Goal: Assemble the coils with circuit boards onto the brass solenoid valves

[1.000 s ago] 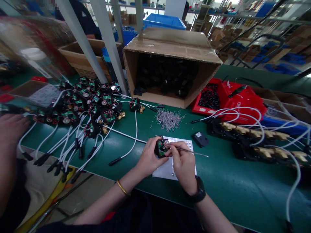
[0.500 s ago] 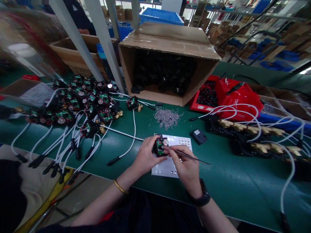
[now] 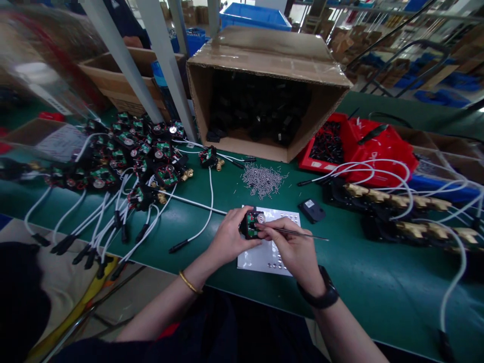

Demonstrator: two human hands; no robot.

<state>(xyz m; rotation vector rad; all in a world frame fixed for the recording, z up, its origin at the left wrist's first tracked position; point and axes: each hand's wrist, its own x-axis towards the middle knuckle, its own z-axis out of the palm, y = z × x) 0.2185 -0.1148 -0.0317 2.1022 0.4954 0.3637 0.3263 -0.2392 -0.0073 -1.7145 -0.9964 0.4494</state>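
My left hand point(image 3: 229, 237) is closed round a small black housing with a green circuit board point(image 3: 251, 224), its open face turned up. A round metallic disc shows at the board's upper right. In my right hand point(image 3: 297, 247), thumb and fingers pinch thin metal tweezers point(image 3: 302, 233), whose far end sticks out to the right. My right fingertips are at the board's right side and hide the working tip. Under both hands lies a white sheet point(image 3: 249, 259) dotted with small round metal pieces. A black cover point(image 3: 312, 210) rests on the bench right of the sheet.
Several similar board units point(image 3: 130, 146) with white cables crowd the left. A pile of small metal pins point(image 3: 262, 180) lies ahead, before a cardboard box point(image 3: 270, 50) of black parts. Red bins point(image 3: 381, 151) and brass-fitted units point(image 3: 412, 229) stand right. A person's arm shows at the back left.
The view has shifted slightly. The tweezers lie flatter, nearer to level, and my right hand has turned a little against the board. My left hand keeps the housing in the same hold.
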